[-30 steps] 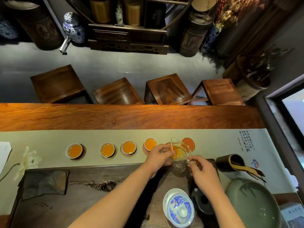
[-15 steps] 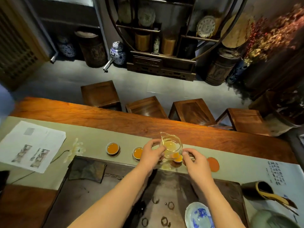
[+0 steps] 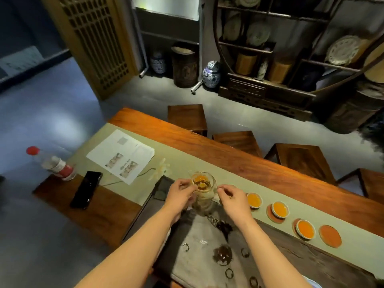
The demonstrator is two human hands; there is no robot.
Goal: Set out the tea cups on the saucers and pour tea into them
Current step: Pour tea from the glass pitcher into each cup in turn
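Note:
A clear glass pitcher (image 3: 202,183) with amber tea in it is held over the left end of the cup row. My left hand (image 3: 179,192) pinches its left rim and my right hand (image 3: 233,197) grips its right side. To the right stand three white cups full of orange tea (image 3: 254,200), (image 3: 280,209), (image 3: 305,229), each on a reddish saucer. One bare saucer (image 3: 330,236) lies at the row's right end. Whatever sits under the pitcher is hidden by it and by my hands.
A dark stone tea tray (image 3: 207,252) with wet rings lies below my arms. On the left are a black phone (image 3: 86,189), a red-capped bottle (image 3: 52,165), a printed sheet (image 3: 120,155) and a white flower (image 3: 160,170). Wooden stools (image 3: 188,117) line the table's far side.
My hands have carried the pitcher leftward along the row, from its right end to its left end. My view has swung left, bringing the phone and bottle into sight.

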